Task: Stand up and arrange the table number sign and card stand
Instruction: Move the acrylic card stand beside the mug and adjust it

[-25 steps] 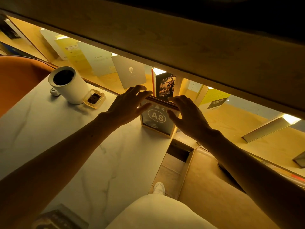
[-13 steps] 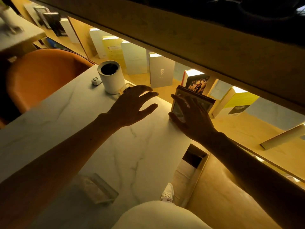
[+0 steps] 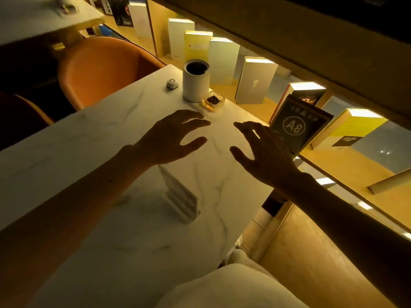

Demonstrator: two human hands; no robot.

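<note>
The dark upright table number sign marked A8 [image 3: 297,127] stands at the white marble table's [image 3: 93,138] far right edge; the right hand [image 3: 264,156] (fingers spread, empty) hovers just beside it; the left hand [image 3: 171,138] hovers splayed, holding nothing.

Both hands [image 3: 222,141] off — sign [image 3: 298,127] freestanding

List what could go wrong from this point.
1. The A8 sign stands upright at the table's far edge; a nudge from the right hand might tip it off.
2. The clear card stand lies flat and hard to see, so the left hand may fumble it.
</note>
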